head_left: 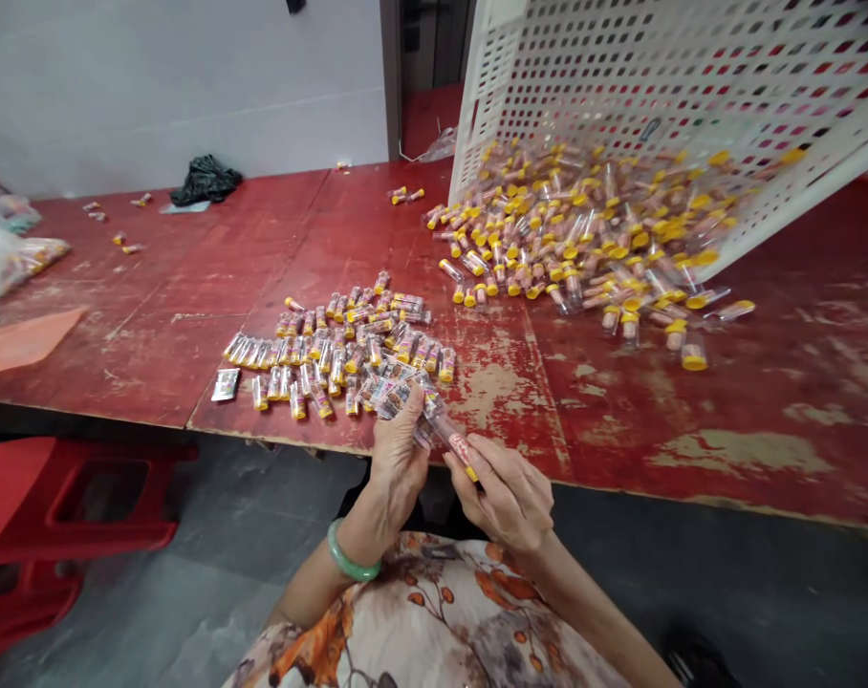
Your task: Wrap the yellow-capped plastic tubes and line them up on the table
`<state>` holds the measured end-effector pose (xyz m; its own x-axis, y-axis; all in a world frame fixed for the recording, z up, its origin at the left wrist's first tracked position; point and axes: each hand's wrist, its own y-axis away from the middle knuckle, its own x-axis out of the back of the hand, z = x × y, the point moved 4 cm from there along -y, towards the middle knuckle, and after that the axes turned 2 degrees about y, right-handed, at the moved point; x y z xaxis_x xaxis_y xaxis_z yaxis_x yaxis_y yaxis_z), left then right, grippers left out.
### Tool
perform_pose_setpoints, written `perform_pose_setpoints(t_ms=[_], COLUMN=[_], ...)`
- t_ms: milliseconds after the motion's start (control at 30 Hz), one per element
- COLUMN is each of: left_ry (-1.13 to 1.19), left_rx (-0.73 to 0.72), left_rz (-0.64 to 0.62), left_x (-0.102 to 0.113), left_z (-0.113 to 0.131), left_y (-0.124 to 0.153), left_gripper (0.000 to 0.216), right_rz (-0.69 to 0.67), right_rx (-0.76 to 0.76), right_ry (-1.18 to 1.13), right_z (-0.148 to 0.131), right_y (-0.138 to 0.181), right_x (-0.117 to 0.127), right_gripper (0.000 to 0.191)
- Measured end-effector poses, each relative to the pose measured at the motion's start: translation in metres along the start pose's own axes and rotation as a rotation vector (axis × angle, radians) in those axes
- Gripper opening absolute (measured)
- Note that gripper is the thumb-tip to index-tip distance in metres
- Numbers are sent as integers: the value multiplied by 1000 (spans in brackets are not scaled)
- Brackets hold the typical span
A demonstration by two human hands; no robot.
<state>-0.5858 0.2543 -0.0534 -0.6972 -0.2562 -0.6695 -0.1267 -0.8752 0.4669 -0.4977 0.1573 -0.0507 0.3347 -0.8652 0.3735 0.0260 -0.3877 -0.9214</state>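
My left hand (397, 449), with a green bangle at its wrist, is closed on a fan of small printed plastic sleeves (391, 390). In the fingers of my right hand (506, 492) is a clear plastic tube (454, 435), gripped near its yellow-capped end. The tube's far end meets the sleeves beside my left thumb; I cannot tell whether it is inside one. Just beyond my hands lies a group of small yellow-capped tubes (319, 349) in printed wrapping, partly in rows. A flat silvery packet (226, 384) rests at their left.
A white perforated basket (488, 91) lies tipped on the red table (613, 401), spilling many unwrapped yellow-capped tubes (549, 220). A black plastic bag (206, 180) sits near the wall, and an orange sheet (32, 341) lies at left. A red stool (119, 497) stands below the table edge.
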Motion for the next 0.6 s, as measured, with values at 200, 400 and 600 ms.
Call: perform_pose_setpoints(t_ms=[200,400,600], left_ry=[-3,-29,-85], left_rx=[-19,-169,-90], left_rz=[15,-47,-71], left_x=[3,3,6], left_z=[-2,-1,-7], left_y=[-3,3,8], left_gripper=[33,37,37], right_rz=[-72,39,89], right_rx=[53,-130,-92], right_ry=[31,-10,61], right_z=[-2,-1,-2], right_y=[-2,8,14], right_x=[-1,-5,-13], right_gripper=[45,62,68])
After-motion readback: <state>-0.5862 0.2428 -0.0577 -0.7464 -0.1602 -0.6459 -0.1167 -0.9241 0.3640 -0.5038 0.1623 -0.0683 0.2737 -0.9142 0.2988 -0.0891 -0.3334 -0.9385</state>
